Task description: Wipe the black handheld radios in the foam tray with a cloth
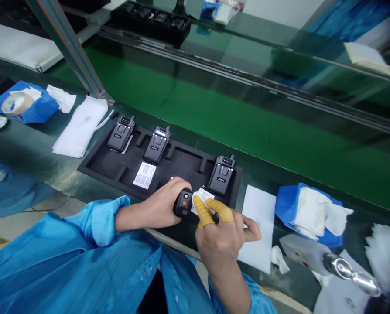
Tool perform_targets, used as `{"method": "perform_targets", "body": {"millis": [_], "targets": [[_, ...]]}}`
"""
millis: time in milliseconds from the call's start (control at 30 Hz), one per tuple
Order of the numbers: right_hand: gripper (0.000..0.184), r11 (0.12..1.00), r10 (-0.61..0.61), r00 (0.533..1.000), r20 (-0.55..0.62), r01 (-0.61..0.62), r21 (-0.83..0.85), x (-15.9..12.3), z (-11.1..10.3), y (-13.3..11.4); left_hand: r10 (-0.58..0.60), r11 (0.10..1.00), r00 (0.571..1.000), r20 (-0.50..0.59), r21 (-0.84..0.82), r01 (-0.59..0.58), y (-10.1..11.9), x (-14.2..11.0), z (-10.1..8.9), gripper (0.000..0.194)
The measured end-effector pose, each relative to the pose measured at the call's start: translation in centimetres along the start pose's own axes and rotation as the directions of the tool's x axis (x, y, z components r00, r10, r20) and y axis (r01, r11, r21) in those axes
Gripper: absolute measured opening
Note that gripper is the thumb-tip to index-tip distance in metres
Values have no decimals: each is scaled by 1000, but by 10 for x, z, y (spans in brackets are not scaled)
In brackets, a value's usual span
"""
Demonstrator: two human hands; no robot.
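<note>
My left hand [160,204] is closed around a black two-way radio [184,203], whose end with an orange button faces up. Yellow finger cots cover two fingers of my right hand [221,233]. Those fingers pinch a white wipe [198,199] against or close beside the radio; exact contact cannot be made out. Beyond my hands lies a black foam tray [188,162]. In it lie a left radio [119,134], a middle radio [156,146] and a right radio [220,175]. A printed label sheet [144,175] lies by the middle one.
On the right are a white sheet [257,231], a blue box of wipes [286,205] and a bottle with a metal top [313,253]. A blue box with a tape roll [39,107] and a white cloth stack [79,126] sit left. Behind runs a green belt [214,104].
</note>
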State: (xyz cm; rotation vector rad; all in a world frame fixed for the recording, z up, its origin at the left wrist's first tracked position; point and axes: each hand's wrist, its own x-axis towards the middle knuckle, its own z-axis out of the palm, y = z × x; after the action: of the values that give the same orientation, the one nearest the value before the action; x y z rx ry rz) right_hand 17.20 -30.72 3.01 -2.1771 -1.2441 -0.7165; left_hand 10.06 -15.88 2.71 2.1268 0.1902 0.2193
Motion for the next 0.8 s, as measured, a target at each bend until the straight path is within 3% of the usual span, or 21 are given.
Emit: {"method": "perform_targets", "body": {"millis": [100,300,400,533,667,800], "targets": [[28,999,18,1000,-2,-17,48,3,3,-1,5,1000,1000,12,-6,-5,-1,0,1,55],[31,968,55,983,178,-96,230,2,10,4,6,1000,999,39,7,-6,-3,-1,1,56],[27,959,35,979,200,-89,271,-1,7,13,9,1000,999,45,-4,-9,-1,-1,0,57],[30,969,22,988,153,-58,240,-3,2,21,3,1000,1000,31,1,-3,0,-1,0,57],[28,979,133,987,92,-145,141,-1,4,15,6,1000,999,37,2,-6,-2,-2,1,58],[25,994,10,1000,16,-12,106,3,8,-2,3,1000,1000,23,10,-3,-2,-2,3,57]]}}
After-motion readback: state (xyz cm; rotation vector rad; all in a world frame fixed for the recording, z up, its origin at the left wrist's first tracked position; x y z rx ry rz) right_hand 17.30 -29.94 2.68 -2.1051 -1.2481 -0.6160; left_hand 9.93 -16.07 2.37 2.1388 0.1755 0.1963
